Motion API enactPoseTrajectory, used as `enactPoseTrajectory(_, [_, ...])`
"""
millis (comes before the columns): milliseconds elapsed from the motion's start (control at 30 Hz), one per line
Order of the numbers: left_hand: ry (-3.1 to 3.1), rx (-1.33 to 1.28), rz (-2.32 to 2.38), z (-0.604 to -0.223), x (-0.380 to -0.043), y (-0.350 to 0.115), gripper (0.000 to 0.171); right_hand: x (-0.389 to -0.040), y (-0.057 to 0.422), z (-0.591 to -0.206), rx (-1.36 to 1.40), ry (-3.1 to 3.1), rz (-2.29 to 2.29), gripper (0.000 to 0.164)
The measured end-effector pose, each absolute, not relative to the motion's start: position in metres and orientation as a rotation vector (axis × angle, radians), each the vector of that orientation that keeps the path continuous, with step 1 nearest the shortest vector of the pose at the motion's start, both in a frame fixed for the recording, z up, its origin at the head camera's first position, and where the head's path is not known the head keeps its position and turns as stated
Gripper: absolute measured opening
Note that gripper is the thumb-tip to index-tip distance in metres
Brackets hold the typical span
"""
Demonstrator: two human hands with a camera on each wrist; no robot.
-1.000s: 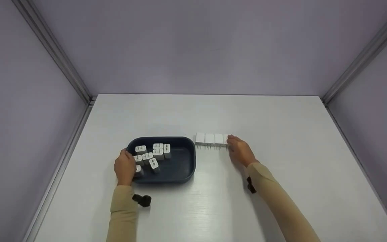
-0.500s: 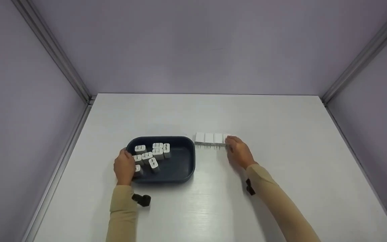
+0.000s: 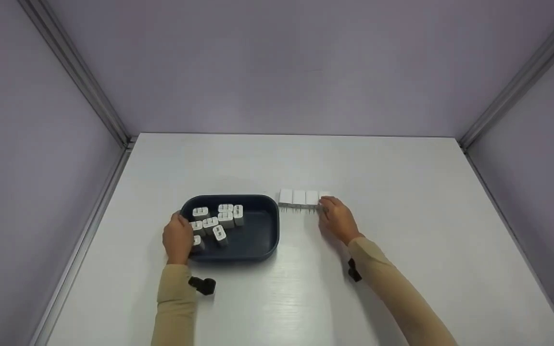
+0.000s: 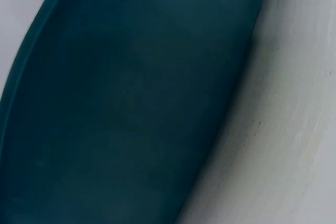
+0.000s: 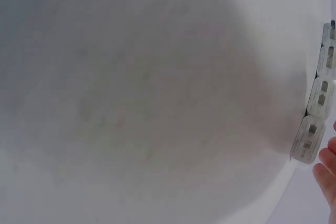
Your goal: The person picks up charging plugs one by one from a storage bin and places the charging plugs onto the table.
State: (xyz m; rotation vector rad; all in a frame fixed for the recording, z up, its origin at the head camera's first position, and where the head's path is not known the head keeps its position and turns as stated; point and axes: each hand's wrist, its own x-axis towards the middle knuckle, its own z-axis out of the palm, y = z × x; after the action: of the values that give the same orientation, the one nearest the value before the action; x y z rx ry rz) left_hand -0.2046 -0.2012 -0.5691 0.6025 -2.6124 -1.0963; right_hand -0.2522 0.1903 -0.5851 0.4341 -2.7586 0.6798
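Observation:
White two-pin plug chargers (image 3: 298, 197) lie side by side in a short row, pins pointing toward me. At the row's right end is my right hand (image 3: 339, 220), fingertips beside the last charger (image 5: 308, 140) and partly covering it in the head view. In the right wrist view its fingers are loosely bent, with nothing seen held. My left hand (image 3: 178, 240) grips the left edge of a dark blue tray (image 3: 258, 235), whose wall (image 4: 121, 103) fills much of the left wrist view. Inside, several similar chargers (image 3: 219, 234) stand with their pins up, mostly toward the left.
The white table (image 3: 277, 307) runs back to a pale wall (image 3: 277, 67). Side walls with metal corner posts (image 3: 80, 72) flank it. The tray's right end stands close to the row's left end.
My right hand has shifted slightly left and toward me at the row's end, uncovering more of the last charger. The left hand and tray have stayed put.

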Motion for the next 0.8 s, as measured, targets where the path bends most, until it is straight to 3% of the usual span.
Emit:
enactPoseTrajectory(533, [-2.607,0.623,-1.087,-0.569,-0.205,-0.200,0.044,-0.229,0.140,-0.576,0.825,-2.558,0.705,0.023])
enactPoseTrajectory(800, [-2.599,0.595,-1.069,-0.569,-0.204,-0.201,0.043,-0.222,0.120,-0.567,0.890,-2.472,0.719,0.023])
